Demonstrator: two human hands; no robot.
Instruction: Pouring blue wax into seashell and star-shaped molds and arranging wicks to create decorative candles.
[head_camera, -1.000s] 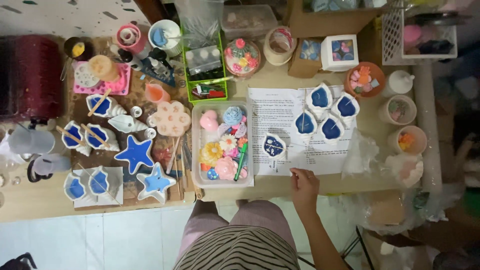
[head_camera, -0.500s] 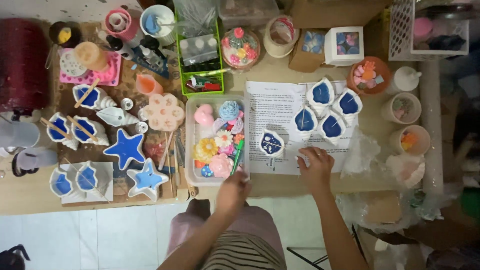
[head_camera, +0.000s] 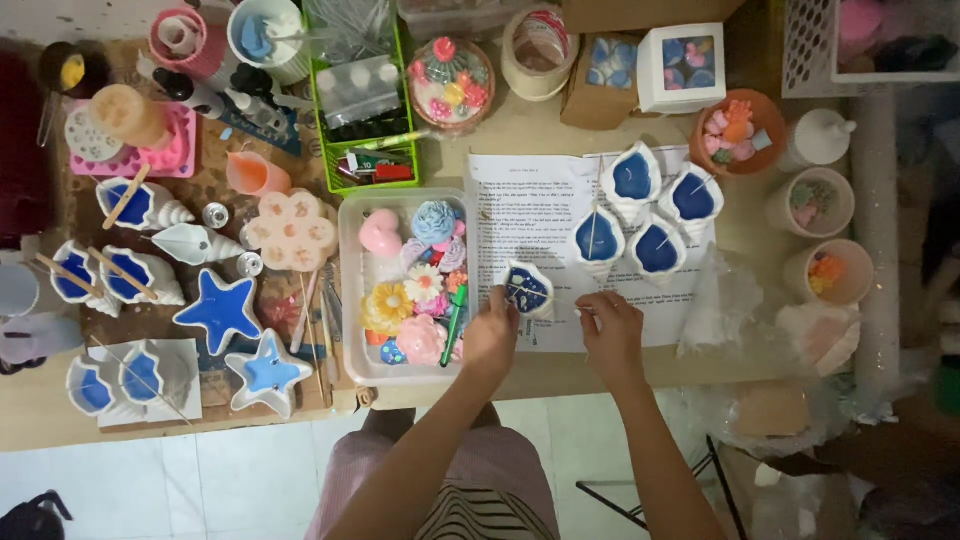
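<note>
At the table's left, shell moulds filled with blue wax (head_camera: 128, 275) and two blue star-shaped pieces (head_camera: 220, 310) sit untouched, at nine o'clock from the work. Next comes a clear tray of coloured flower-shaped pieces (head_camera: 405, 290), a green pen (head_camera: 455, 325) lying along its right edge. The left hand (head_camera: 490, 335), out of sight a second ago, has come up from the table's near edge and now rests its fingers against the small blue-filled shell mould (head_camera: 527, 290), which stands on the printed sheet (head_camera: 520, 205) just right of the tray. Whether the fingers pinch the mould or only steady it cannot be told. The right hand (head_camera: 610, 330), at three o'clock from the mould, has drawn in from the sheet's lower edge and hovers half-curled, holding nothing visible. Both hands now flank the one mould, suggesting work on it is under way. At one o'clock, four larger blue-filled shells (head_camera: 645, 215) wait on the same sheet.
</note>
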